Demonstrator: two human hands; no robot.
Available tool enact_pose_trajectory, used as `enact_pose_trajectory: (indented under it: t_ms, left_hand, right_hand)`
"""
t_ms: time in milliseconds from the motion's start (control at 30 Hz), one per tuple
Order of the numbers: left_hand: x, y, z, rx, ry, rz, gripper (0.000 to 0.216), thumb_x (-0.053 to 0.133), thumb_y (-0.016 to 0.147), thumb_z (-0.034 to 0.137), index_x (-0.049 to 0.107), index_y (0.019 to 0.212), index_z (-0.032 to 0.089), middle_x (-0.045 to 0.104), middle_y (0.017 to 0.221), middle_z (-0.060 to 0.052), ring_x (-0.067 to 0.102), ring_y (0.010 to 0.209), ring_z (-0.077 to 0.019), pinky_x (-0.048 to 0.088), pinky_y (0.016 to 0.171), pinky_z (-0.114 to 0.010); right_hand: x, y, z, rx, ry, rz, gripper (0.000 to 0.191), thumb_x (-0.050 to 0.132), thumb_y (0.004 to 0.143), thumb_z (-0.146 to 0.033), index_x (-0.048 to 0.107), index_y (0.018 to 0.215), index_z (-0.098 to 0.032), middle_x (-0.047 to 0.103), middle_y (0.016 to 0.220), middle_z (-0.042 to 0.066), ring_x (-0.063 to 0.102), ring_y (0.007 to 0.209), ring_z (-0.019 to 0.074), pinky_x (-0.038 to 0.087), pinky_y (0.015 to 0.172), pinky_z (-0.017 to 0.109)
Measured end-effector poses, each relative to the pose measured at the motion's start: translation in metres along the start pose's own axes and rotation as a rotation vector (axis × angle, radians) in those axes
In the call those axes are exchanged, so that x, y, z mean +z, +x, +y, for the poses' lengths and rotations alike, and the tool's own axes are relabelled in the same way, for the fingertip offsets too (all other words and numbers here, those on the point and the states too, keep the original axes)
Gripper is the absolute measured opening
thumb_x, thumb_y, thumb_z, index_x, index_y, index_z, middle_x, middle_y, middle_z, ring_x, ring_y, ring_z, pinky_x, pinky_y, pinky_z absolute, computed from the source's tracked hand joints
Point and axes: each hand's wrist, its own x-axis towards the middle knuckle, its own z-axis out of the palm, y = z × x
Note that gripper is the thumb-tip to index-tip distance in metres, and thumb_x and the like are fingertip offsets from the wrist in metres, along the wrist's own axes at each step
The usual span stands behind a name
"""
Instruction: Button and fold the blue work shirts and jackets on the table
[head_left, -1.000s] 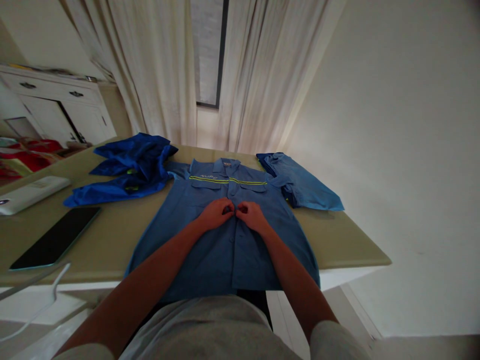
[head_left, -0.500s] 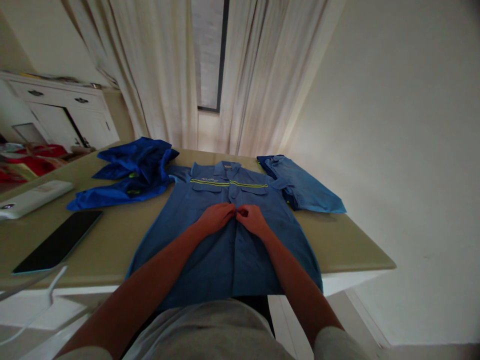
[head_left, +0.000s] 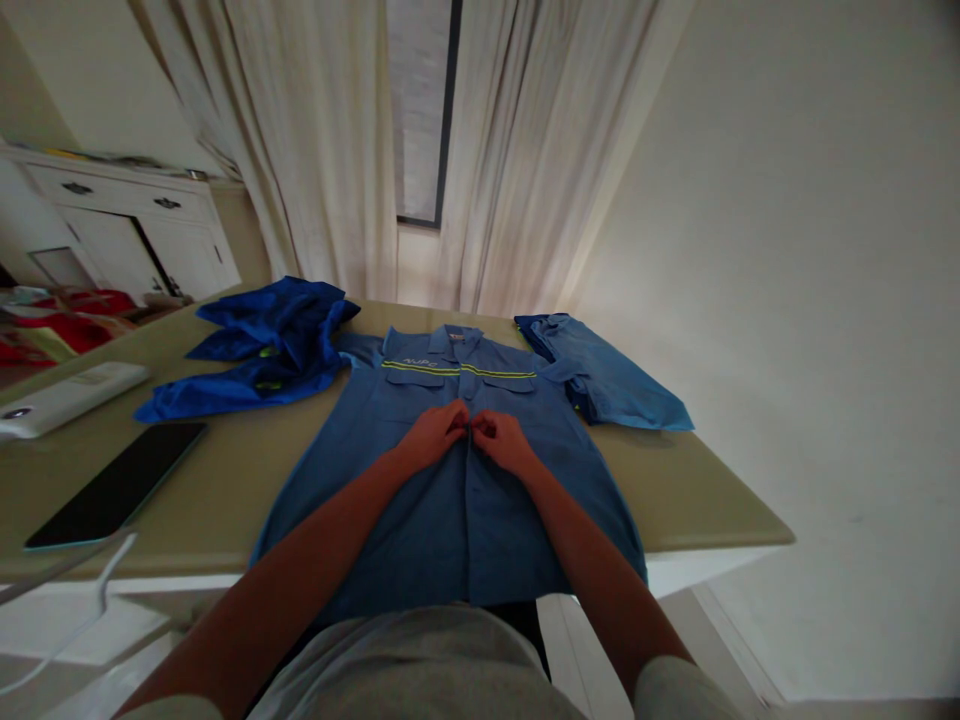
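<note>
A blue work shirt [head_left: 405, 500] with a yellow-green reflective stripe across the chest lies flat, front up, on the table [head_left: 675, 490], its hem hanging over the near edge. My left hand [head_left: 431, 433] and my right hand [head_left: 501, 438] meet at the middle of the button placket just below the chest pockets. Both hands are closed in a pinch on the placket edges, fingertips almost touching.
A crumpled bright blue garment [head_left: 262, 345] lies at the shirt's left shoulder, a folded lighter blue garment [head_left: 607, 375] at its right. A dark phone [head_left: 112, 485] and a white device [head_left: 64, 395] lie on the table's left part. Curtains hang behind; a white cabinet [head_left: 127, 215] stands far left.
Both hands stay pinched at the same spot on the placket, with only small finger shifts. The view has tilted slightly.
</note>
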Motion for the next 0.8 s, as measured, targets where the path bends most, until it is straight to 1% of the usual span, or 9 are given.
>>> enact_pose_trajectory:
  t_ms: [100,167,333,400,467,567,633,733,800]
  left_hand:
    - [-0.004,-0.001,0.003,0.029,0.109,-0.034,0.014,0.060,0.090,0.014,0.060,0.101,0.024,0.074,0.098,-0.003,0.071,0.094,-0.0237,0.050,0.081,-0.032]
    - [-0.004,-0.001,0.003,0.037,0.155,-0.044,0.014,0.060,0.090,0.016,0.061,0.101,0.024,0.074,0.099,-0.004,0.071,0.095,-0.0249,0.049,0.081,-0.033]
    - [-0.003,0.000,-0.003,0.020,0.077,-0.061,0.018,0.062,0.084,0.013,0.061,0.098,0.024,0.074,0.090,-0.001,0.070,0.085,-0.0218,0.049,0.076,-0.030]
    - [-0.003,0.000,-0.005,0.043,0.065,-0.058,0.020,0.064,0.080,0.013,0.062,0.098,0.023,0.074,0.091,-0.001,0.070,0.087,-0.0214,0.049,0.078,-0.030]
    - [-0.004,-0.001,-0.005,0.070,0.089,-0.028,0.020,0.064,0.079,0.015,0.063,0.098,0.022,0.074,0.094,-0.002,0.069,0.090,-0.0219,0.049,0.082,-0.031]
    - [-0.004,-0.001,-0.004,0.061,0.107,0.006,0.013,0.059,0.087,0.021,0.066,0.098,0.021,0.074,0.092,-0.003,0.067,0.087,-0.0215,0.047,0.080,-0.032]
    - [-0.003,-0.001,-0.005,0.038,0.107,0.004,0.013,0.057,0.093,0.030,0.067,0.095,0.021,0.073,0.089,-0.003,0.066,0.084,-0.0212,0.047,0.076,-0.031]
    - [-0.003,0.001,-0.007,-0.018,0.103,-0.045,0.023,0.058,0.095,0.040,0.068,0.090,0.020,0.073,0.086,-0.004,0.066,0.081,-0.0209,0.045,0.072,-0.030]
    - [-0.004,0.002,-0.009,-0.069,0.081,-0.102,0.022,0.059,0.095,0.039,0.069,0.091,0.019,0.074,0.086,-0.004,0.067,0.080,-0.0201,0.045,0.070,-0.029]
  right_hand:
    - [0.001,0.001,0.000,-0.053,-0.061,0.016,0.015,0.063,0.085,-0.017,0.074,0.096,-0.018,0.071,0.070,0.000,0.064,0.061,0.0142,0.046,0.062,0.023]
    - [0.000,0.002,-0.001,-0.062,-0.085,0.009,0.014,0.065,0.086,-0.018,0.075,0.095,-0.018,0.072,0.072,0.001,0.064,0.064,0.0150,0.046,0.064,0.024]
    - [-0.003,0.001,-0.006,-0.066,-0.144,-0.048,0.014,0.066,0.087,-0.016,0.076,0.096,-0.018,0.071,0.071,0.000,0.062,0.064,0.0141,0.042,0.063,0.023]
    - [-0.004,0.000,-0.007,-0.064,-0.173,-0.071,0.015,0.068,0.084,-0.013,0.076,0.096,-0.016,0.070,0.071,0.000,0.062,0.064,0.0134,0.041,0.062,0.022]
    - [-0.003,0.000,-0.007,-0.057,-0.194,-0.080,0.017,0.070,0.081,-0.011,0.075,0.097,-0.015,0.070,0.072,0.000,0.062,0.065,0.0130,0.040,0.062,0.022]
    - [-0.002,0.000,-0.008,-0.052,-0.232,-0.069,0.016,0.071,0.083,-0.013,0.075,0.098,-0.016,0.070,0.072,0.000,0.062,0.065,0.0130,0.038,0.062,0.022]
    - [-0.001,0.000,-0.008,-0.051,-0.257,-0.060,0.016,0.071,0.083,-0.014,0.075,0.099,-0.016,0.070,0.073,0.000,0.062,0.066,0.0133,0.037,0.062,0.023]
    - [-0.002,0.001,-0.008,-0.046,-0.249,-0.062,0.015,0.072,0.082,-0.013,0.075,0.097,-0.016,0.070,0.073,0.000,0.061,0.065,0.0131,0.037,0.062,0.023]
    - [-0.002,0.001,-0.007,-0.041,-0.224,-0.063,0.014,0.073,0.082,-0.014,0.075,0.096,-0.017,0.070,0.072,-0.001,0.060,0.065,0.0127,0.037,0.062,0.023]
